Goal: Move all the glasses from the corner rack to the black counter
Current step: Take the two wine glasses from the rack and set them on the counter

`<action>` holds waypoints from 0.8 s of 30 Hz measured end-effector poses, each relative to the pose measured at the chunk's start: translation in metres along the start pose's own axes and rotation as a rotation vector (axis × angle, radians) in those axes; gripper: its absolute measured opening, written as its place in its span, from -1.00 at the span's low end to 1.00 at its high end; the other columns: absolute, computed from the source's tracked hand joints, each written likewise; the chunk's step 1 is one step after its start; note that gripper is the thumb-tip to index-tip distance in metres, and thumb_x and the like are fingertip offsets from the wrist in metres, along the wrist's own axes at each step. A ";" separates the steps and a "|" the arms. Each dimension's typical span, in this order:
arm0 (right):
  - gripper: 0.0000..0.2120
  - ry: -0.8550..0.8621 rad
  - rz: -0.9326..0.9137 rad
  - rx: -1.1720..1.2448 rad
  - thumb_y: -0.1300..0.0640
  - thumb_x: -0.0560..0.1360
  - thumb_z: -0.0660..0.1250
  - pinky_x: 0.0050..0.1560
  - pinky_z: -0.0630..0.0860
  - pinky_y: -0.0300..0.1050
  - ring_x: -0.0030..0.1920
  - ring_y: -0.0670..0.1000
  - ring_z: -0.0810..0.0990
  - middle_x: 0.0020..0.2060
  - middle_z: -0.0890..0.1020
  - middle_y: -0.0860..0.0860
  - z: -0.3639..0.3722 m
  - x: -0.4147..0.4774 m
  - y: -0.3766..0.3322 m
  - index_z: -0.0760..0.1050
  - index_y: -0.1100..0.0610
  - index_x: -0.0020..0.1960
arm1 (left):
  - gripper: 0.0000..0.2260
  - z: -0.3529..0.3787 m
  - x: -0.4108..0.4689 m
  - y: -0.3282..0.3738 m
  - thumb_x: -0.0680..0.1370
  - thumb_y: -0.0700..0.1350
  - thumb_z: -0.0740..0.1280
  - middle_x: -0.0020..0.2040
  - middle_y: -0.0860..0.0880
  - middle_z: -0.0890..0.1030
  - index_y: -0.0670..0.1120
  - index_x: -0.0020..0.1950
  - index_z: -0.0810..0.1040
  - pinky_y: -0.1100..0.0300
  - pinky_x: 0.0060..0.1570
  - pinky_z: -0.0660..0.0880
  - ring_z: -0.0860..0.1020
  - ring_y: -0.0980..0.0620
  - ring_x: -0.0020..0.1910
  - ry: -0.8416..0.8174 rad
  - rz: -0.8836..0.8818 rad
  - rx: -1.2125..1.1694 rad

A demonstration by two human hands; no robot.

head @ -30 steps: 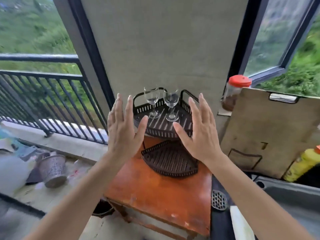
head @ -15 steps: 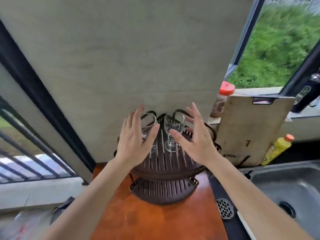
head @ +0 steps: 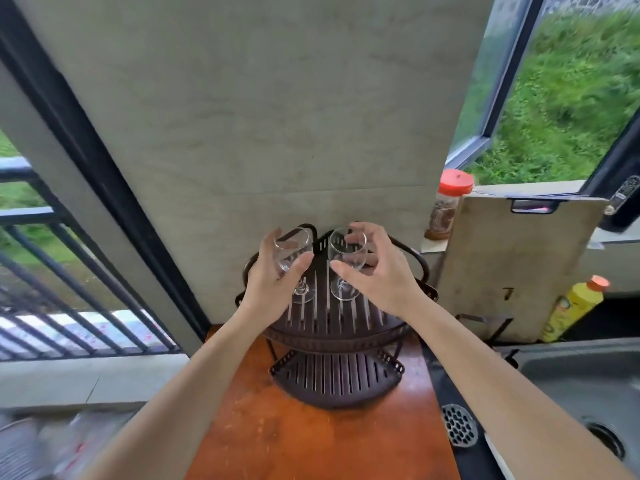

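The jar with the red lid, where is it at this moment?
In the head view, the jar stands on the right, against the wall, just behind the upper left corner of the cutting board and right of the corner rack.

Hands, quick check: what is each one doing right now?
Left hand: closed around the bowl of the left glass.
Right hand: fingers curled around the bowl of the right glass.

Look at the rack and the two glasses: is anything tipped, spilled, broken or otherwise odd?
Nothing stands out. Both glasses stand upright on the rack's top shelf, empty and unbroken as far as shows, with the left hand and right hand closing around their bowls.
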State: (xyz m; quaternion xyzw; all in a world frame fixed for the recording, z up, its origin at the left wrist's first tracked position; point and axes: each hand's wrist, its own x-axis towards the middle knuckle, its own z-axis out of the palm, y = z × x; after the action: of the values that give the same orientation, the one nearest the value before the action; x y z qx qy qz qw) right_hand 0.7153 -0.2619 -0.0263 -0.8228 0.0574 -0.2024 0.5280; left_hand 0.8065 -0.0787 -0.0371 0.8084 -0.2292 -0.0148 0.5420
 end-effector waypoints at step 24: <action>-0.55 1.058 0.222 -0.043 -0.03 0.39 0.59 0.13 0.57 -0.15 0.19 -0.11 0.64 0.20 0.62 -0.11 -0.136 -0.330 -0.084 0.51 -0.34 0.17 | -0.59 0.166 -0.149 0.163 0.58 -0.13 0.40 0.15 0.05 0.55 -0.13 0.39 0.39 0.20 -0.19 0.53 0.63 0.05 -0.13 -0.700 0.448 -0.699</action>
State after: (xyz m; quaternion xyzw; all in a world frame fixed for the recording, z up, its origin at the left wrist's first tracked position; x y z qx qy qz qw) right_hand 0.3505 -0.2388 0.0076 -0.6079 0.4063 -0.5309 0.4284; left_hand 0.5705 -0.2158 0.0052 0.4580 -0.5443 -0.2428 0.6596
